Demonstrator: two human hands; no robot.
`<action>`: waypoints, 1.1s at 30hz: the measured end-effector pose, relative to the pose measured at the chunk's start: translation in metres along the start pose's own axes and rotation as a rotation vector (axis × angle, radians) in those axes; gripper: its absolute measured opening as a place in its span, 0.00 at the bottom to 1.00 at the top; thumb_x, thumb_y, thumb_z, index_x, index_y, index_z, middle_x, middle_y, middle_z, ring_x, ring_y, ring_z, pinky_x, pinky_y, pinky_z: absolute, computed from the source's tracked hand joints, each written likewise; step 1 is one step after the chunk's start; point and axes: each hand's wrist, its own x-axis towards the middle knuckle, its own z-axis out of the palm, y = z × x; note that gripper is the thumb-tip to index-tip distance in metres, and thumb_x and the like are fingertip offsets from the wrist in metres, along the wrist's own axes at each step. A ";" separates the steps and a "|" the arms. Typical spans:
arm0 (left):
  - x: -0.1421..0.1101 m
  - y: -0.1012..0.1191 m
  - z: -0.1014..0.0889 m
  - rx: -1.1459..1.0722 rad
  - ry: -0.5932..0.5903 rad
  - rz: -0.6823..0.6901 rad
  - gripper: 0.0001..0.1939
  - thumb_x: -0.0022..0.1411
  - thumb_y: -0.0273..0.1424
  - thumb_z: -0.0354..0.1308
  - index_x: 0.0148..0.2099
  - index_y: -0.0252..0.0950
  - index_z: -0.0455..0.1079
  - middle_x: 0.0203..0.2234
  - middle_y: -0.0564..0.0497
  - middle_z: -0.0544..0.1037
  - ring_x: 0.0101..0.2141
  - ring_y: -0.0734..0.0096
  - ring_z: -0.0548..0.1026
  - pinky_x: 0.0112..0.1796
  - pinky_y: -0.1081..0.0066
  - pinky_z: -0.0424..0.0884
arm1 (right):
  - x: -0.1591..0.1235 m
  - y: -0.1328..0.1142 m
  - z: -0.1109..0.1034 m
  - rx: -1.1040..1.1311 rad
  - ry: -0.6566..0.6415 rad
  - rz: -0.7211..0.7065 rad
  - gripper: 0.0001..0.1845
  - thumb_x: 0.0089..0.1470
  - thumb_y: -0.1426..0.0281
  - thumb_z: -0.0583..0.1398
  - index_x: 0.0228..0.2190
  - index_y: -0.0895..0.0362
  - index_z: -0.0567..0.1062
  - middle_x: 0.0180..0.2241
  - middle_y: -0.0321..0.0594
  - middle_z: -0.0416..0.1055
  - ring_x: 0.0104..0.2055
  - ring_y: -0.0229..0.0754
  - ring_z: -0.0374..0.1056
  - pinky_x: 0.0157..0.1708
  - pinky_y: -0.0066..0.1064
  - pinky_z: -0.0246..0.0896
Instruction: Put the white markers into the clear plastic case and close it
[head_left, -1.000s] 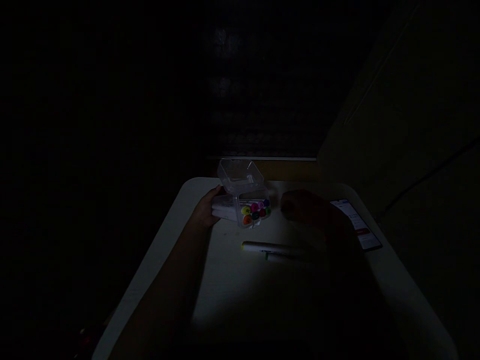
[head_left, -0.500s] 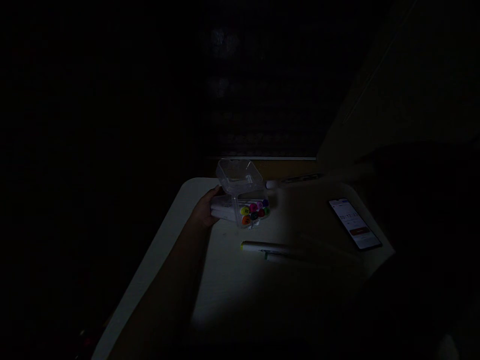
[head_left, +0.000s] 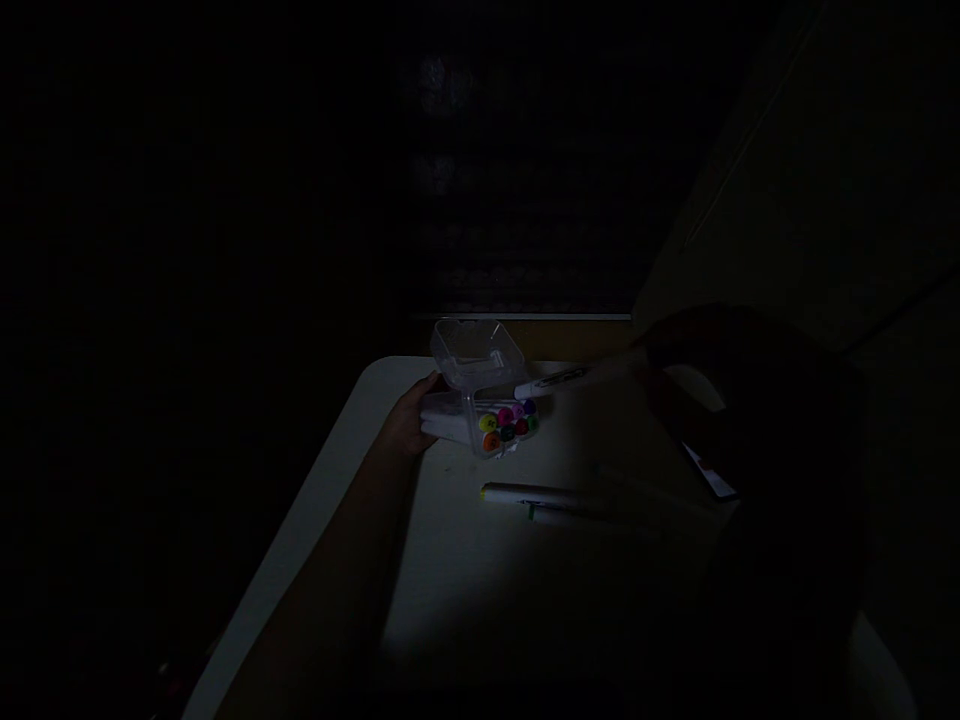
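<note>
My left hand (head_left: 411,418) is closed around the back end of a clear plastic case (head_left: 447,402), whose lid (head_left: 478,352) is swung up. Several white markers with coloured end caps lie inside it, among them yellow, pink, orange, red and green ones. In deep shadow to the right, my right hand (head_left: 675,365) grips a white marker (head_left: 555,382) by its far end. The marker's other tip is just above the capped ends, below the raised lid. On the table lie a yellow-ended marker (head_left: 525,494) and a green-ended marker (head_left: 551,516), side by side.
A lit phone (head_left: 712,475) lies on the right of the white table (head_left: 442,560), partly hidden behind my right hand. Another dim, thin shape, perhaps a marker, lies near the table's middle right. A dark wall rises beyond the far edge.
My right hand first moved away from the case to the right, then came back left with a white marker, whose tip is now near the case opening. My left hand has stayed on the case.
</note>
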 end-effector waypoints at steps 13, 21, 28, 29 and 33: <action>-0.003 0.004 0.008 0.023 0.005 0.006 0.09 0.56 0.32 0.56 0.31 0.30 0.72 0.21 0.48 0.77 0.18 0.71 0.73 0.20 0.74 0.68 | 0.010 0.014 0.008 0.094 -0.387 0.086 0.07 0.49 0.73 0.56 0.32 0.57 0.73 0.33 0.37 0.74 0.33 0.34 0.70 0.33 0.23 0.64; -0.008 0.007 0.015 0.038 0.037 0.008 0.08 0.55 0.31 0.57 0.29 0.31 0.72 0.20 0.48 0.77 0.18 0.70 0.73 0.21 0.73 0.69 | 0.007 0.023 0.016 0.048 -0.849 0.310 0.21 0.50 0.63 0.58 0.47 0.53 0.69 0.41 0.41 0.72 0.41 0.41 0.70 0.38 0.32 0.64; -0.010 0.014 0.013 0.051 0.001 -0.009 0.09 0.57 0.31 0.55 0.31 0.31 0.73 0.22 0.48 0.78 0.20 0.68 0.74 0.24 0.71 0.70 | 0.007 0.026 0.025 0.019 -0.919 0.309 0.24 0.49 0.62 0.59 0.49 0.54 0.68 0.44 0.43 0.72 0.44 0.44 0.70 0.41 0.35 0.65; -0.010 0.016 0.012 0.056 0.001 -0.015 0.10 0.57 0.32 0.55 0.31 0.31 0.73 0.22 0.47 0.78 0.20 0.68 0.74 0.24 0.70 0.70 | 0.003 0.028 0.027 -0.014 -0.947 0.301 0.23 0.49 0.63 0.59 0.48 0.54 0.69 0.44 0.43 0.73 0.45 0.45 0.70 0.42 0.36 0.65; -0.013 0.023 0.014 0.051 0.013 -0.001 0.09 0.57 0.30 0.54 0.32 0.30 0.73 0.23 0.46 0.78 0.21 0.67 0.75 0.25 0.70 0.70 | -0.024 0.041 0.033 -0.218 -0.894 0.267 0.17 0.53 0.66 0.55 0.45 0.53 0.74 0.45 0.47 0.74 0.45 0.50 0.72 0.42 0.40 0.65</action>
